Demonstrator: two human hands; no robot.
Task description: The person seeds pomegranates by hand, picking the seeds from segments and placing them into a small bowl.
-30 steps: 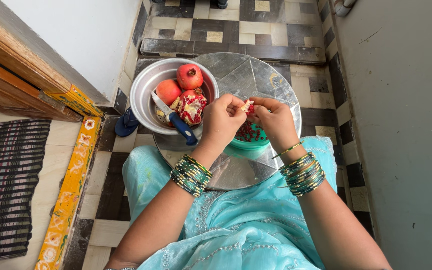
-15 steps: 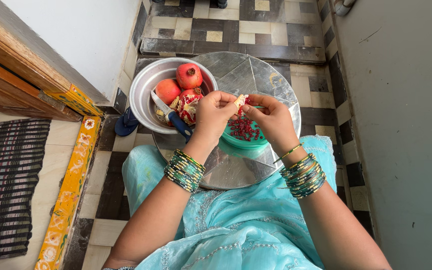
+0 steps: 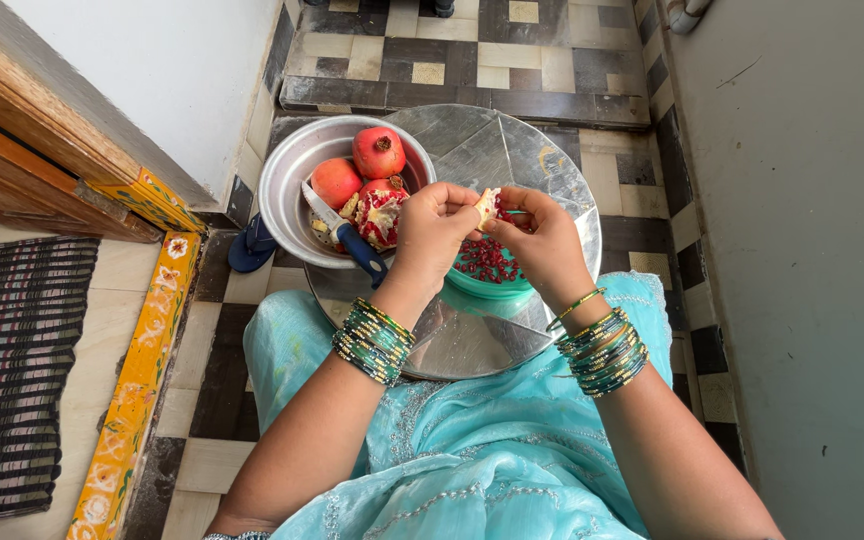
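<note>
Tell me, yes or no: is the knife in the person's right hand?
No. The blue-handled knife lies in the metal bowl, while the right hand pinches a pomegranate piece.

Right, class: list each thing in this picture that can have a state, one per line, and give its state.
Left hand: gripping the pomegranate piece.
Right hand: gripping the same piece.
Pomegranate piece: broken off, held above the green bowl.
Green bowl: holds loose red seeds.
Metal bowl: holds fruit and a knife.
Whole pomegranates: uncut.
Cut pomegranate: opened, seeds showing.
Knife: lying in the metal bowl, handle over its rim.
</note>
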